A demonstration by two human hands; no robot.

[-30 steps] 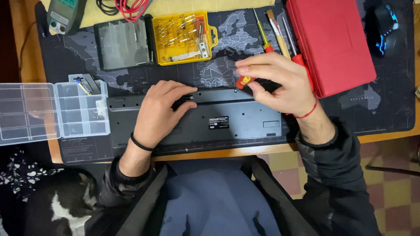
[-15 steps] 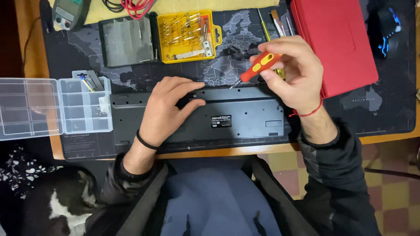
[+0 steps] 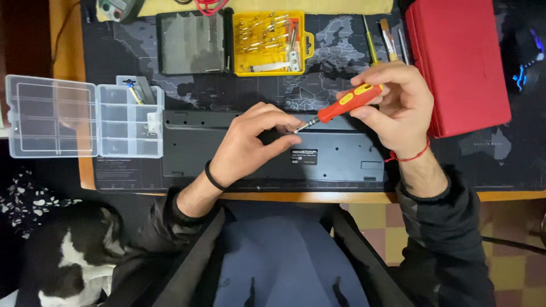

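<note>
Two hands: right (image 3: 398, 111) pinches screwdriver (image 3: 341, 105), tip aimed down-left; left (image 3: 250, 145) spread on keyboard (image 3: 341, 159)

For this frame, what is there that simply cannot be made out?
Head view, the only one:
- Whether a screw sits on the screwdriver tip: too small, and the left hand fingers crowd it.
- Keyboard key side: it lies face down.
- Contents of the red case: lid shut.
- Grey meter: cut off by the top edge.
- Right hand palm: turned away.
</note>
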